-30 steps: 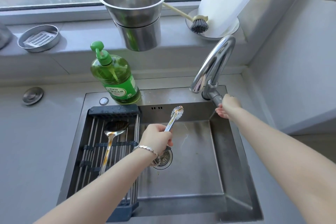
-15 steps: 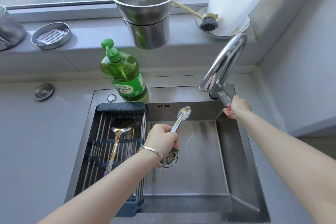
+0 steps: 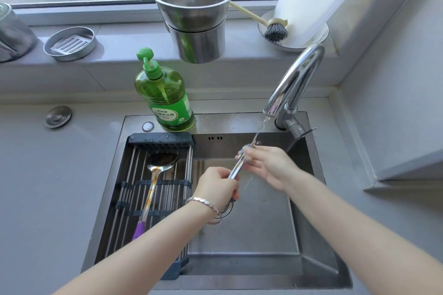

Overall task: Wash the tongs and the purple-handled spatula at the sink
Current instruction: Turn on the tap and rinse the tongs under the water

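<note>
Left hand (image 3: 217, 187): silver-toned link bracelet (image 3: 205, 208) is worn at the wrist | right hand (image 3: 271, 167): shown bare | forearms (image 3: 347, 220): bare

glossy metal tongs (image 3: 237, 167), brushed steel sink (image 3: 263, 235), translucent green plastic bottle (image 3: 165, 98).
</note>
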Tool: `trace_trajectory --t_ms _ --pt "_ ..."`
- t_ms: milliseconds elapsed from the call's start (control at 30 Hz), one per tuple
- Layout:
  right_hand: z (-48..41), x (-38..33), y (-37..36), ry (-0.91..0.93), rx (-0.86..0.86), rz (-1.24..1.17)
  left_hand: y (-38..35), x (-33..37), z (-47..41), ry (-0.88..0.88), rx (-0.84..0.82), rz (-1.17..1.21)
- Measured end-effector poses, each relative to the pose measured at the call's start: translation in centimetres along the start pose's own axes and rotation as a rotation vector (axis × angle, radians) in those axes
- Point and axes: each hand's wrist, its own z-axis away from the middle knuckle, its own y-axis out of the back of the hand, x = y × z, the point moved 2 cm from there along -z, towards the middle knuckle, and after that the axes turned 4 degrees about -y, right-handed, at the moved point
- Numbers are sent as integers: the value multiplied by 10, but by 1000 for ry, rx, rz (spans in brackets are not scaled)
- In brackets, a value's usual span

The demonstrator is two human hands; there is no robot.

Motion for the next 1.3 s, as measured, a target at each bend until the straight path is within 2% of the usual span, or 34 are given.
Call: trace_trajectory --t_ms 100,233,400,567,633,767,933,1000,1133,1300 --pt "5 10 -15 61 105 -75 -1 -9 6 -29 7 7" --pt "6 7 -18 13 220 -145 1 -14 19 -90 15 54" --pt "18 18 -29 8 34 -189 9 -16 21 -88 63 142" --pt "15 7 -23 -32 189 -125 3 -14 30 -93 -1 126" --pt "15 8 -26 -15 199 -149 5 -10 30 -87 6 155" --pt "22 17 -35 31 23 -179 13 -8 25 -97 35 181" --pt "13 7 -23 -34 247 -92 7 -6 25 -80 -34 151" --pt "12 16 -28 -7 211 -140 5 -5 21 -68 -22 162" --pt "23 32 -36 80 53 -33 8 -2 13 -57 7 186" --pt "15 11 -20 33 189 -139 6 4 15 -84 -47 230"
